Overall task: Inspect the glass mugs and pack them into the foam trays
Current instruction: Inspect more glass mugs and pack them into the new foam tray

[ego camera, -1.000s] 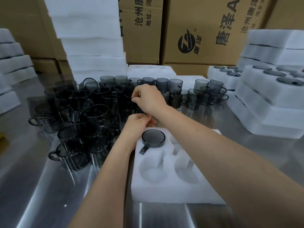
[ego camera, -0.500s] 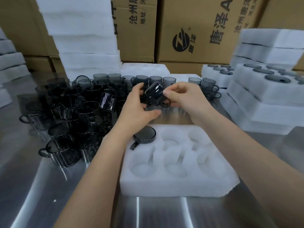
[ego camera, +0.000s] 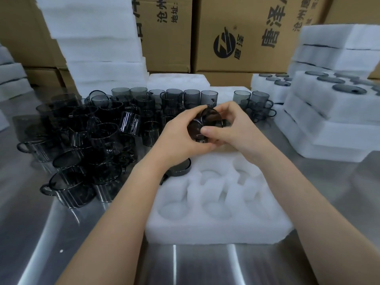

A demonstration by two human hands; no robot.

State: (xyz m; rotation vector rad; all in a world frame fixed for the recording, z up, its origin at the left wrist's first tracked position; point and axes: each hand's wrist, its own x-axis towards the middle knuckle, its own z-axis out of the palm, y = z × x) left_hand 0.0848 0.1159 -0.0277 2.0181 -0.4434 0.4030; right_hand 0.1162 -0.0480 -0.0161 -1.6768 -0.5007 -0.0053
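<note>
**Now inspecting one glass mug [ego camera: 202, 125]**

Centre frame: left hand [ego camera: 181, 136] and right hand [ego camera: 232, 128] each keep a curled grip around it, tilted above the foam tray [ego camera: 216, 229]. Stiff, slick, breakable, probably light; best held by its wall.

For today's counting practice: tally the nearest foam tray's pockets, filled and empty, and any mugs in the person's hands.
Held mug, gripped by left hand and right hand: 1
Pockets filled with a packed mug: 1
Empty pockets: 5
Total pockets in the foam tray: 6
</note>
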